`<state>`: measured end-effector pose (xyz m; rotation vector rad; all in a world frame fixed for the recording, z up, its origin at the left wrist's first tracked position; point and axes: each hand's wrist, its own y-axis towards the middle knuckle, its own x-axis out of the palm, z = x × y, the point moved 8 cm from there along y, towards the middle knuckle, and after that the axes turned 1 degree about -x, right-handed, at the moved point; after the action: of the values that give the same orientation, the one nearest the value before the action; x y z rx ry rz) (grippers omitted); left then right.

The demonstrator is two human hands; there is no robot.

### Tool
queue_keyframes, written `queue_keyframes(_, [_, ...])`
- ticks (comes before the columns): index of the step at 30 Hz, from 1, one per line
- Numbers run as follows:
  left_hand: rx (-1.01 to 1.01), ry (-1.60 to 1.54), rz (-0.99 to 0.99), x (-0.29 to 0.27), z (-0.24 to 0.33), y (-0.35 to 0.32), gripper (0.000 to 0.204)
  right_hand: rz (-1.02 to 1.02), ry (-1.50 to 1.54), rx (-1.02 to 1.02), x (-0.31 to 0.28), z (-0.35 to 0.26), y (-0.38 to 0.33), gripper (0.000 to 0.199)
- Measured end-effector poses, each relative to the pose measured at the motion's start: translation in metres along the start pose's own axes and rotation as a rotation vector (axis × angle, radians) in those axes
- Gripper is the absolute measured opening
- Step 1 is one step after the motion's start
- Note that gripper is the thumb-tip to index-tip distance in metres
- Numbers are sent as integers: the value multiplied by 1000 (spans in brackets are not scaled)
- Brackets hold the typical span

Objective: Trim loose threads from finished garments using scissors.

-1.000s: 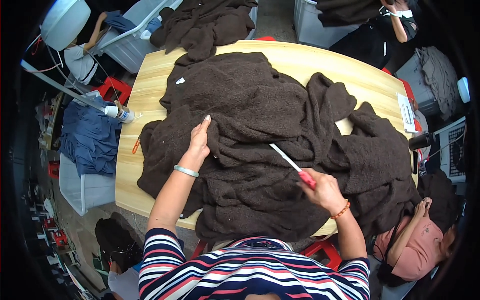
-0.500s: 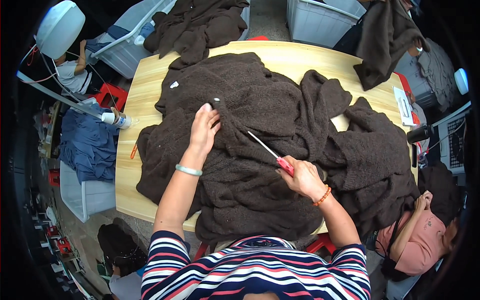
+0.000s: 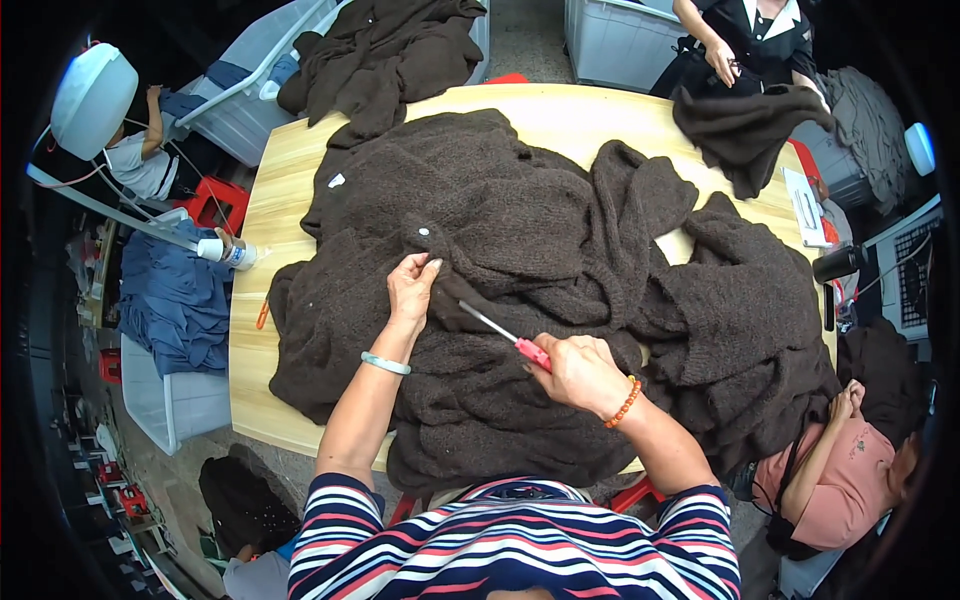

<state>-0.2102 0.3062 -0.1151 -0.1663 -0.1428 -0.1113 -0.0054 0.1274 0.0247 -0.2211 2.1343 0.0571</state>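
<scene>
Dark brown knitted garments [image 3: 520, 220] lie in a wide heap over the wooden table. My left hand [image 3: 408, 292], a pale bangle on its wrist, is closed in a pinch on an edge of the knit, just below a small white round spot [image 3: 424, 232]. Wrapped round a tool with a pink-red handle and a slim metal shaft [image 3: 490, 323], my right hand [image 3: 585, 374] points it up and left. The shaft's end rests at or just over the knit near my left fingers; whether it touches, I cannot tell. A white tag [image 3: 336, 181] shows farther back.
An orange-handled tool [image 3: 263, 314] and a white bottle [image 3: 236, 253] sit by the left edge of the wooden table [image 3: 270, 205]. At the right are a clipboard [image 3: 803, 208] and a black cylinder [image 3: 840, 264]. A co-worker [image 3: 745, 45] handles brown knitwear at the far right.
My left hand has moved down and now pinches the knit edge. My right hand has brought the tool left and down, closer to it. The far co-worker's garment has been lowered.
</scene>
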Motion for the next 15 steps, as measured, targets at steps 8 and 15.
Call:
queue_keyframes(8, [-262,-238,7,8,-10,-22,31,-152,-3,60,10,10,2,28])
queue_keyframes(15, [11,-3,-127,20,-4,-85,58,-64,62,130,-4,33,0,24])
